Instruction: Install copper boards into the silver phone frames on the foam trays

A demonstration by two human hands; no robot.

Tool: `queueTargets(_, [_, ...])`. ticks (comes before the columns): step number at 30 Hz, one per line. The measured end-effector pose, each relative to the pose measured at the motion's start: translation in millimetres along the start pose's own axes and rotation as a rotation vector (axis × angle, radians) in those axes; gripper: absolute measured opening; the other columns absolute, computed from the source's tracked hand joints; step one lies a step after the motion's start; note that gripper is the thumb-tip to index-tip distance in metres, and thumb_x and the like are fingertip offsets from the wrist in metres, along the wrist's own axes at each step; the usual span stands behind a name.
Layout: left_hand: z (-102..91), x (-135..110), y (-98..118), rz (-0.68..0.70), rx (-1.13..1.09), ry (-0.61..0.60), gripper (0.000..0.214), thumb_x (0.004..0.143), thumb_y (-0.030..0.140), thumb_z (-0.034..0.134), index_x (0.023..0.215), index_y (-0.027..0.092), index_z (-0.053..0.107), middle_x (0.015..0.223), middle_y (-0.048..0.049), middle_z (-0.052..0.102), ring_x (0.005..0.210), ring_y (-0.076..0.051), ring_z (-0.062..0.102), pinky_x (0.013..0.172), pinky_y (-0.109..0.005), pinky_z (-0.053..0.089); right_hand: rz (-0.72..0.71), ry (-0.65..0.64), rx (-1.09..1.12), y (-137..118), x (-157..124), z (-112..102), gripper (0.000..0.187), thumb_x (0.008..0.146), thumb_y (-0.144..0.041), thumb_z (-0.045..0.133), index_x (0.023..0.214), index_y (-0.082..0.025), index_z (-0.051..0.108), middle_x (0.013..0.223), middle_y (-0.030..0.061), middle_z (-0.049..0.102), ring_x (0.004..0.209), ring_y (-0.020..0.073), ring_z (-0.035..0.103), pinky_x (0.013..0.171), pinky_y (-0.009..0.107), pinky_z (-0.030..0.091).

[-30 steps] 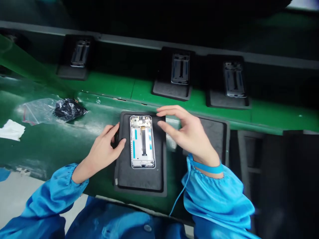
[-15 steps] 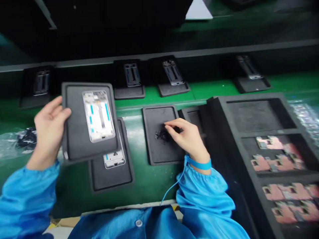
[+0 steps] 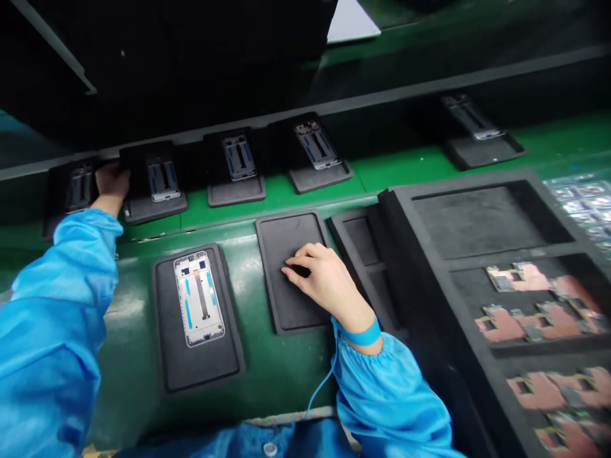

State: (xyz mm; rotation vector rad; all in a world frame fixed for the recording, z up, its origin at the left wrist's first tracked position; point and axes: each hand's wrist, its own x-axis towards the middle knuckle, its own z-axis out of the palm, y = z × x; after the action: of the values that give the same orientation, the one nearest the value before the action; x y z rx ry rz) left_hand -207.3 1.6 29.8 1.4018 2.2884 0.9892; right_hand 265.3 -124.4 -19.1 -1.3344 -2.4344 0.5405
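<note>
My left hand [image 3: 113,180] reaches to the shadowed back row, closed on the left edge of a black tray [image 3: 131,213] that bears a silver phone frame [image 3: 163,180]. Thumb and fingertips of my right hand [image 3: 319,273] are pinched together over a shallow black tray [image 3: 298,312]; whatever they hold is too small or hidden to make out. Between my arms another black tray [image 3: 200,366] lies on the green bench, and on it rests a white phone frame [image 3: 199,299] with blue strips and a dark central ribbon.
More trays with phone frames [image 3: 240,158] line the green ledge at the back. At the right stands a large black foam tray [image 3: 429,267] with several pinkish circuit boards [image 3: 518,278] in its compartments. A blue wrist band with a cord [image 3: 317,388] circles my right wrist.
My left hand has carried the upper tray with its phone frame back onto the ledge, uncovering the tray below. The right hand stays pinched over its tray; the view has shifted slightly.
</note>
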Motion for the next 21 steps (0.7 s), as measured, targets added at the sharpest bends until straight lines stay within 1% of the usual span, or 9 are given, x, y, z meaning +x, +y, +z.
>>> queueTargets(2, [2.4,-1.6,17.0,0.016,0.133,0.073,0.037,0.099,0.045,0.067,0.12,0.014,0.067,0.13,-0.0112,0.066,0.121,-0.028,0.063,0.108,-0.053,0.049,-0.003,0.002,-0.044,-0.6,0.1,4.0,0.016,0.094,-0.031,0.074,0.099,-0.019,0.082,0.094,0.0085,0.074,0.087,0.0253,0.066,0.076,0.04,0.046])
queueTargets(4, [16.8,-6.2,34.6,0.023,0.185,0.044,0.037,0.1,0.043,0.066,0.123,0.014,0.067,0.132,-0.0097,0.067,0.125,-0.027,0.062,0.112,-0.048,0.046,-0.019,0.014,-0.081,-2.6,0.2,7.2,0.013,0.095,-0.029,0.071,0.095,-0.021,0.082,0.093,0.0081,0.073,0.086,0.0245,0.064,0.074,0.039,0.043])
queueTargets(7, [59.7,-18.1,58.7,0.028,0.211,-0.151,0.031,0.091,0.042,0.076,0.103,0.013,0.074,0.111,-0.0077,0.076,0.12,-0.029,0.066,0.11,-0.04,0.046,-0.026,0.021,-0.105,-9.4,0.8,8.9,0.015,0.095,-0.022,0.068,0.087,-0.022,0.081,0.091,0.008,0.073,0.084,0.0239,0.062,0.073,0.039,0.039])
queueTargets(9, [91.7,-28.7,72.9,-0.002,0.203,-0.278,0.032,0.084,0.041,0.084,0.095,0.013,0.075,0.104,-0.0105,0.076,0.114,-0.032,0.068,0.106,-0.042,0.05,0.019,0.031,-0.022,-15.0,2.0,8.0,0.016,0.092,-0.017,0.067,0.082,-0.02,0.078,0.088,0.0081,0.072,0.084,0.0238,0.062,0.074,0.039,0.037])
queueTargets(11, [115.6,-39.0,86.0,-0.042,0.176,-0.345,0.034,0.089,0.041,0.08,0.107,0.013,0.073,0.115,-0.012,0.073,0.114,-0.03,0.068,0.103,-0.047,0.054,0.081,0.07,0.097,-19.2,3.5,6.4,0.015,0.088,-0.014,0.066,0.077,-0.019,0.074,0.086,0.008,0.071,0.084,0.0237,0.062,0.076,0.038,0.037])
queueTargets(13, [126.6,-46.8,97.7,-0.075,0.127,-0.352,0.036,0.098,0.039,0.071,0.125,0.014,0.067,0.129,-0.0122,0.068,0.116,-0.027,0.067,0.101,-0.049,0.057,0.116,0.118,0.184,-20.4,4.8,5.0,0.015,0.086,-0.012,0.063,0.075,-0.019,0.071,0.083,0.0068,0.069,0.082,0.0225,0.061,0.077,0.037,0.038])
queueTargets(15, [124.3,-52.1,107.2,-0.099,0.052,-0.317,0.039,0.101,0.039,0.067,0.132,0.016,0.063,0.134,-0.0119,0.064,0.116,-0.026,0.067,0.098,-0.049,0.059,0.127,0.163,0.236,-18.7,5.5,4.0,0.015,0.087,-0.013,0.06,0.077,-0.02,0.069,0.08,0.0048,0.068,0.076,0.0199,0.06,0.076,0.035,0.039])
queueTargets(17, [110.6,-58.5,113.6,-0.113,-0.04,-0.258,0.037,0.101,0.036,0.068,0.131,0.015,0.063,0.13,-0.012,0.066,0.112,-0.025,0.068,0.095,-0.046,0.06,0.146,0.208,0.335,-15.7,5.5,3.9,0.014,0.091,-0.018,0.058,0.081,-0.02,0.068,0.079,0.0034,0.067,0.07,0.0175,0.058,0.074,0.033,0.041])
queueTargets(21, [57.5,-97.1,111.1,-0.119,-0.22,-0.187,0.041,0.095,0.019,0.064,0.134,0.01,0.055,0.11,-0.0115,0.073,0.097,-0.022,0.073,0.084,-0.034,0.061,0.23,0.291,0.648,-14.7,5.2,5.1,0.021,0.096,-0.038,0.059,0.092,-0.019,0.068,0.082,0.0046,0.069,0.067,0.0165,0.058,0.066,0.031,0.045])
